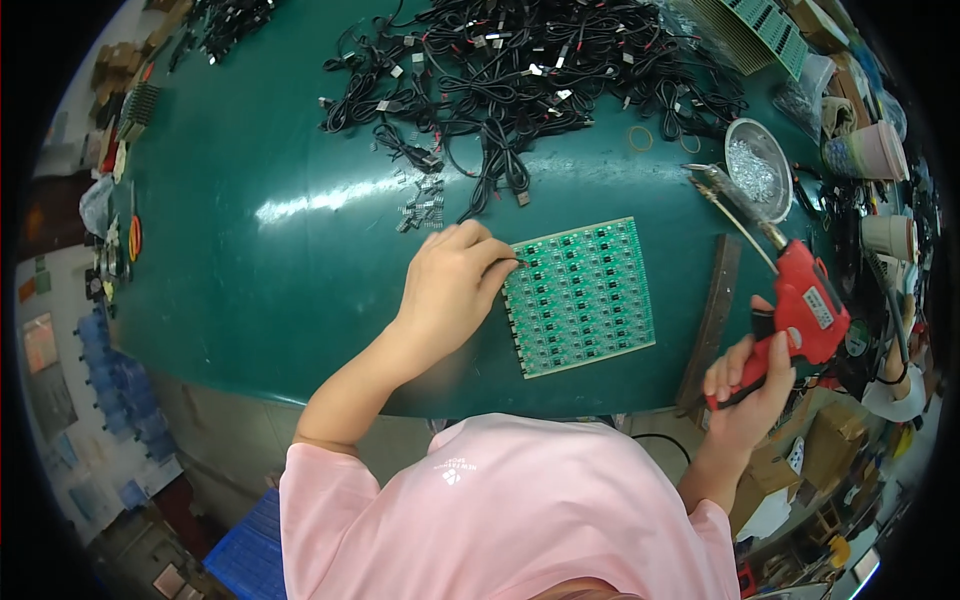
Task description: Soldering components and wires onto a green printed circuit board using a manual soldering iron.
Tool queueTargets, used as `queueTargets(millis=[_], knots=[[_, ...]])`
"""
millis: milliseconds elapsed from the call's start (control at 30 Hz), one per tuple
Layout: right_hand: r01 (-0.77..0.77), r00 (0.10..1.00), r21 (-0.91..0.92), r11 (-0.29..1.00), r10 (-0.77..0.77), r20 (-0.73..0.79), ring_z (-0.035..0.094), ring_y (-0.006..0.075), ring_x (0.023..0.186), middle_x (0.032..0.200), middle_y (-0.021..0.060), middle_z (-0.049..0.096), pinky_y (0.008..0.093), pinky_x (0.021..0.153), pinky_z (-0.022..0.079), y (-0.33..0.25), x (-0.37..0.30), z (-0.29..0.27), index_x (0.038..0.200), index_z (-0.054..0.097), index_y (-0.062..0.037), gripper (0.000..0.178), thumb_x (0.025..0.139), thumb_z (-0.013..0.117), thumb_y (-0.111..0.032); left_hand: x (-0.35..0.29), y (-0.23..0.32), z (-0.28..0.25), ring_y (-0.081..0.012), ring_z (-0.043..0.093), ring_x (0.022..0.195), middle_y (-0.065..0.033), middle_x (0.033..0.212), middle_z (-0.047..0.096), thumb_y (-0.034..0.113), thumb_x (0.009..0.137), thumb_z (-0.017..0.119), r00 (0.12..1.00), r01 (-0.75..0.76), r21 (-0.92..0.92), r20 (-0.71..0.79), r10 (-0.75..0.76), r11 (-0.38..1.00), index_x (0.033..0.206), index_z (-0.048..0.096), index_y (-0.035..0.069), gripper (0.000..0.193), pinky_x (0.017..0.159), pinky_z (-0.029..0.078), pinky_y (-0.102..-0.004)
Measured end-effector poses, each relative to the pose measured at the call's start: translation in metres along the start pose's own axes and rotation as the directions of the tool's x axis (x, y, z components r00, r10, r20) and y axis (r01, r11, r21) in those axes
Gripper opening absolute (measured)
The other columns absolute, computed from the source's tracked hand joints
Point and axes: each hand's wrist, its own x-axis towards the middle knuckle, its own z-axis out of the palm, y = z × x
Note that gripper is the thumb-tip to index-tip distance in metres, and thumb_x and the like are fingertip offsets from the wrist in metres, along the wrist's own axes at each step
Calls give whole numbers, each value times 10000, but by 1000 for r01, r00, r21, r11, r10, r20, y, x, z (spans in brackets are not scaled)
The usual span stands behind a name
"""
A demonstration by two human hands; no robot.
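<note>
A green circuit board panel (580, 300), set with rows of small black parts, lies flat on the dark green table in front of me. At its far left corner, my left hand (455, 285) has its thumb and fingers pinched together; what is between the fingertips is too small to make out. My right hand (750, 375) is wrapped round the handle of a red pistol-shaped soldering gun (808, 305), held right of the board. Its metal tip and thin feed tube point away to the upper left, apart from the board. Small metal pieces (422, 200) lie scattered beyond my left hand.
A big heap of black USB cables (520, 70) covers the far table. At the right stand a round metal bowl (757, 170) of small shiny pieces and a dark bar (712, 315). More green boards (765, 35) lean far right. Orange-handled scissors (135, 238) lie at the left edge.
</note>
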Motion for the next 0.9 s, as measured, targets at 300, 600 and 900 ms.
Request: queueTargets(millis=[300,600,900], knots=[[-163,985,56,985,159,66,337,102,360,512,1,371,273,376,342,42,-25,38,1221,491,-18,425,979,422,-360,-8,-9,2,-222,531,773,-39,794,560,72,726,691,975,-187,251,-69,210,950,887,698,79,161,700,409,-353],[-95,993,150,984,82,90,388,114,367,519,31,430,286,391,383,74,-22,35,1216,454,6,379,970,448,-281,-9,-3,10,-229,550,800,-80,838,531,71,690,587,924,-382,262,132,359,886,895,603,-2,219,700,477,-328],[-51,995,144,988,38,87,405,116,390,540,36,437,287,395,390,92,-16,38,1217,458,24,375,959,482,-246,-9,-2,18,-272,563,754,-126,808,499,55,716,578,957,-285,235,129,261,929,817,516,-5,133,642,487,-362]])
